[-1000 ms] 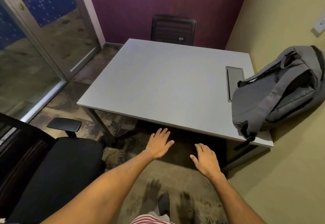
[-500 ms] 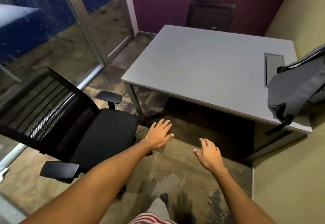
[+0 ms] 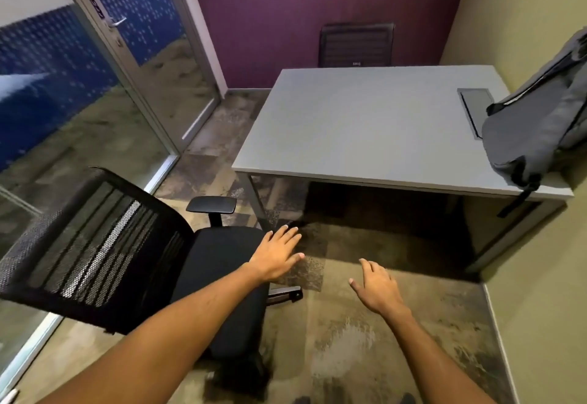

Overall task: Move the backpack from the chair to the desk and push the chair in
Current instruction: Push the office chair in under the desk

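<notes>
While the grey backpack is sitting at the right edge of the frame on the desk (leaning on the wall, one strap dangling off the front edge), the black mesh chair is standing lower left, clear of the desk, seat bare. Left hand is hovering over the seat's front corner, fingers spread, holding nothing. Right hand is hanging over the carpet at centre, fingers loosely apart, also holding nothing.
</notes>
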